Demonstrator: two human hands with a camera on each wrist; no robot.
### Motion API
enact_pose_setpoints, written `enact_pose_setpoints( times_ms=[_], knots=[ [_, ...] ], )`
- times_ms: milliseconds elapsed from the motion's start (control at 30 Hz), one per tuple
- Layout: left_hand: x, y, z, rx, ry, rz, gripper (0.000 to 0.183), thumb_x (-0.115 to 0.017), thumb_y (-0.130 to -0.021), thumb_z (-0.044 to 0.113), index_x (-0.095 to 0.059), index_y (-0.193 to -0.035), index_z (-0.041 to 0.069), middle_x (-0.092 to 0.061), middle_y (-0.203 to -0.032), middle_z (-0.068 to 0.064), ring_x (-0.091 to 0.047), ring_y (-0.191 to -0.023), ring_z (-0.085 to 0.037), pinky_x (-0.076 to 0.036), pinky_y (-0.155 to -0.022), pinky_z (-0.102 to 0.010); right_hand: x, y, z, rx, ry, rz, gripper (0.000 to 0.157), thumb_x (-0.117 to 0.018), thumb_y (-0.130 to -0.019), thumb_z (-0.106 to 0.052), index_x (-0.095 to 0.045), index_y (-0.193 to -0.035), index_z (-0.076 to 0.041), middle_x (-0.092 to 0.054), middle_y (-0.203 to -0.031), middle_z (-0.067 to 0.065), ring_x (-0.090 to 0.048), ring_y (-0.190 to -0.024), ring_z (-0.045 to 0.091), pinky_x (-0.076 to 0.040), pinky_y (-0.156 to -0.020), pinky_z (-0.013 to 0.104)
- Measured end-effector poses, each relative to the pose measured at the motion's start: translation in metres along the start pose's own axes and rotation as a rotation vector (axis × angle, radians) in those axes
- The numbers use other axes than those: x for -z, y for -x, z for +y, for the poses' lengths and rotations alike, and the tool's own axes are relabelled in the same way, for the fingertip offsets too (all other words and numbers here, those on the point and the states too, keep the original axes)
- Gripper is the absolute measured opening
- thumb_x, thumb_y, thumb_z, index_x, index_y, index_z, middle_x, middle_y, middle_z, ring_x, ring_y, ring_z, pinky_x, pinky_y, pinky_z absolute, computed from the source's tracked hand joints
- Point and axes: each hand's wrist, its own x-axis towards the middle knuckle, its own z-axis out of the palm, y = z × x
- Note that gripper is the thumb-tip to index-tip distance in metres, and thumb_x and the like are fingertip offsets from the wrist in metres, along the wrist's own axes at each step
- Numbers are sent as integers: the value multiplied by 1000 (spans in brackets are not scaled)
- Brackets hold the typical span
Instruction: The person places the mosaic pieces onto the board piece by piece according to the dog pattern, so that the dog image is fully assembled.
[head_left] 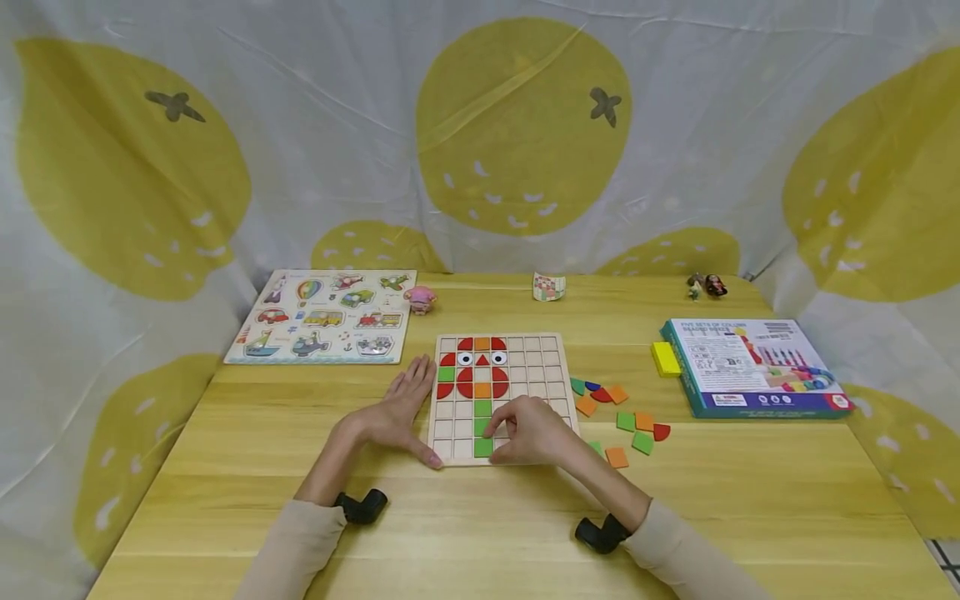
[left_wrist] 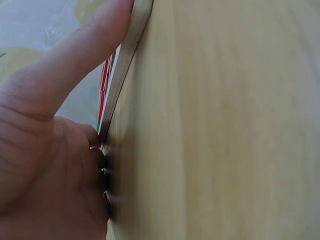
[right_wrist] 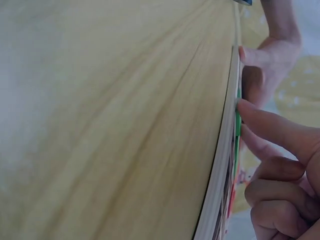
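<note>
A: How far along is the work?

B: Three green tiles [head_left: 482,427] line up from the near edge of the wooden grid board [head_left: 537,375], starting at about 7 o'clock on it. The nearest one appears all but seated. Beyond, toward 11 o'clock, red pieces [head_left: 466,385], orange squares [head_left: 482,389] and two eye tiles [head_left: 498,358] form an owl-like figure.

A: What seems left?

B: Loose tiles [head_left: 626,421] lie on the counter [head_left: 465,533] between 3 and 4 o'clock; how many belong is impossible to tell. Farther in, a red-green-red stack [head_left: 446,375] flanks the figure at 10 o'clock, with no twin at 1, likely the unfinished side. A small picture card [head_left: 549,288] lies well beyond, at 1 o'clock, its details too small to read.

A: And the grip?

B: The right grip [head_left: 528,432] pinches the nearest green tile between thumb and forefinger, at 8 o'clock from the hand's middle. The left grip [head_left: 396,407], fingers extended and grasping nothing, spreads along the board's 9 o'clock side, thumb against its near corner, presumably steadying it.
</note>
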Motion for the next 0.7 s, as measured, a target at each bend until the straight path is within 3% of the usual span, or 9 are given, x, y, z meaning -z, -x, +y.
enact_pose_setpoints(
  times_ms=[267, 433, 533, 700],
  knots=[
    [0, -2, 1, -7, 4, 4, 149, -83, -57, 64, 13, -153, 3, 21, -160, -18, 19, -149, -35, 3, -122, -54, -1, -2, 6, 61, -62, -12, 15, -85, -71, -18, -78, -85, -18, -40, -48, -7, -36, -46, 8, -25, -44, 20],
    [1, -4, 1, -11, 5, -1, 149, -83, -57, 64, 13, -153, 3, 22, -160, -18, 20, -149, -35, 3, -122, -55, 7, 3, 11, 69, -109, -40, 19, -83, -75, -21, -79, -94, -21, -37, -51, -6, -33, -48, 8, -24, -46, 19],
    [0, -4, 1, -13, 20, -3, 149, -84, -57, 63, 13, -153, 3, 22, -160, -18, 20, -149, -35, 3, -122, -55, 24, 14, 27, 42, -122, 9, 22, -82, -77, -24, -78, -98, -21, -38, -54, -5, -33, -50, 9, -24, -48, 19],
    [0, -1, -1, -6, 37, 2, 149, -85, -56, 61, 13, -153, 3, 20, -160, -19, 19, -149, -36, 3, -122, -56, 64, 39, 70, -76, -141, 160, 24, -78, -80, -22, -76, -103, -16, -38, -59, -3, -33, -51, 10, -24, -46, 19]
  ],
)
